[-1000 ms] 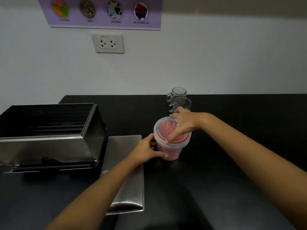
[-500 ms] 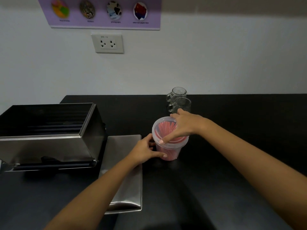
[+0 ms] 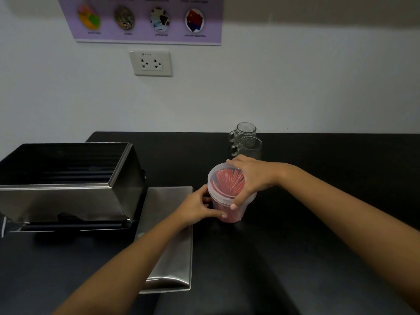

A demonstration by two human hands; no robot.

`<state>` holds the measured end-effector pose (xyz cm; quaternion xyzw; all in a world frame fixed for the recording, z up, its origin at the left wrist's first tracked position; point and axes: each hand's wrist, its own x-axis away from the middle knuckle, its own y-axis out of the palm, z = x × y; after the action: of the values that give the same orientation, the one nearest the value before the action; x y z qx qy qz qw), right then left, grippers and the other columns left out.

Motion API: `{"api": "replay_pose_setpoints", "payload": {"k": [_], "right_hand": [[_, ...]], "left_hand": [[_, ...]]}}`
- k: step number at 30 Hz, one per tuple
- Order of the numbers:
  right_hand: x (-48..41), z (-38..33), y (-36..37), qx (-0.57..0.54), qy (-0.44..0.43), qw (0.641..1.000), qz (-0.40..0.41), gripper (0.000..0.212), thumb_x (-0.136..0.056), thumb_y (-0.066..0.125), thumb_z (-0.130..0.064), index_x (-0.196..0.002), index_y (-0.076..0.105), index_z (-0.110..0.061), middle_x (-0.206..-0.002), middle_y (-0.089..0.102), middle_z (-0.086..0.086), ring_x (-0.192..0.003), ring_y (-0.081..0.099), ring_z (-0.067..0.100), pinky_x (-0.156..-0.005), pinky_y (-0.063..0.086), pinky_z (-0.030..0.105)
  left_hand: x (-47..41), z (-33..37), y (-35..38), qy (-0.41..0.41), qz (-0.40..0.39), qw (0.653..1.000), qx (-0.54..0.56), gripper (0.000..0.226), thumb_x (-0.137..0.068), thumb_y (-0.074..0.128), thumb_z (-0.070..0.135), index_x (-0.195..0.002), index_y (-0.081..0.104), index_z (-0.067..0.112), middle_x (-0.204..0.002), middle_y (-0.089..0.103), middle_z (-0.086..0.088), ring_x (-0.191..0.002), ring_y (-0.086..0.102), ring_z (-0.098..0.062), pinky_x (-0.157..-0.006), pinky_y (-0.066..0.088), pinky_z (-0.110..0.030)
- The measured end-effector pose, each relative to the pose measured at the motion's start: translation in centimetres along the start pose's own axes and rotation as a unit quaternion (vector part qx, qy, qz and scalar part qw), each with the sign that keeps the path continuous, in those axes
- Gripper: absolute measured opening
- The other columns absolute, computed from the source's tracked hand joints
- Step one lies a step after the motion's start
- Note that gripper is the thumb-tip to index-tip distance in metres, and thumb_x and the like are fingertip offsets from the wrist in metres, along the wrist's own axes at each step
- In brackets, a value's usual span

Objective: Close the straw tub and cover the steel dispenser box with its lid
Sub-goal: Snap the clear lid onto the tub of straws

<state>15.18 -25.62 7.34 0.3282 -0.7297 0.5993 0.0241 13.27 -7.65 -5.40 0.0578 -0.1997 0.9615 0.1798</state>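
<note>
1. Box (image 3: 68, 183), the steel dispenser, stands open at the left of the black counter (image 3: 318, 246). Its inside looks dark with ribbed lines; what it holds I cannot tell.
2. Its flat steel lid (image 3: 168, 235) lies on the counter just beside the box on the right, partly under the left forearm. It is not yet on the box, so this half of the task remains, I judge.
3. Left hand (image 3: 197, 208) wraps the lower wall of the tub (image 3: 229, 201) from the left side, fingers curled around it and the thumb in front. I think it holds the tub steady so it does not slide or tip under the push from above.
4. Tub is clear plastic and full of red straws that stand upright. It stands on the counter right of the steel lid, near the middle.
5. Right hand (image 3: 250, 178) lies flat over the clear tub lid (image 3: 225, 183), the fingers spread across the top and down over the near rim. It seems to press the lid to seat it. Whether the lid is fully snapped I cannot tell.
6. Behind the tub, two empty glass mugs (image 3: 246, 142) stand near the wall, apart from the work.
</note>
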Motion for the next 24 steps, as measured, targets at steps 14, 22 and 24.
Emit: {"api": "replay_pose_setpoints", "payload": {"k": [14, 22, 24], "right_hand": [[-0.1, 0.5, 2.5, 0.035, -0.028, 0.985, 0.169, 0.111, -0.053, 0.07, -0.067, -0.141, 0.026, -0.016, -0.136, 0.037, -0.001, -0.123, 0.035, 0.016, -0.099, 0.036, 0.033], [-0.1, 0.5, 2.8, 0.016, -0.028, 0.985, 0.167, 0.111, -0.055, 0.071, -0.065, -0.142, 0.022, -0.016, -0.139, 0.033, 0.0, -0.128, 0.03, 0.017, -0.099, 0.036, 0.035], [-0.1, 0.6, 3.0, 0.006, -0.028, 0.987, 0.161, 0.111, -0.056, 0.071, -0.064, -0.142, 0.02, -0.016, -0.14, 0.031, 0.0, -0.129, 0.028, 0.017, -0.099, 0.036, 0.035]], "left_hand": [[0.8, 0.3, 0.8, 0.019, 0.05, 0.998, -0.013, 0.069, -0.063, 0.083, 0.012, -0.124, 0.052, 0.02, -0.111, 0.061, 0.009, -0.112, 0.057, -0.01, -0.089, 0.046, -0.016], [1.1, 1.0, 1.0, -0.001, 0.047, 0.998, -0.033, 0.069, -0.065, 0.081, 0.012, -0.126, 0.05, 0.019, -0.11, 0.058, 0.01, -0.113, 0.055, -0.012, -0.094, 0.044, -0.022], [1.3, 1.3, 1.1, -0.006, 0.044, 0.998, -0.04, 0.071, -0.066, 0.081, 0.012, -0.128, 0.047, 0.019, -0.111, 0.057, 0.01, -0.115, 0.054, -0.012, -0.093, 0.042, -0.02]]}}
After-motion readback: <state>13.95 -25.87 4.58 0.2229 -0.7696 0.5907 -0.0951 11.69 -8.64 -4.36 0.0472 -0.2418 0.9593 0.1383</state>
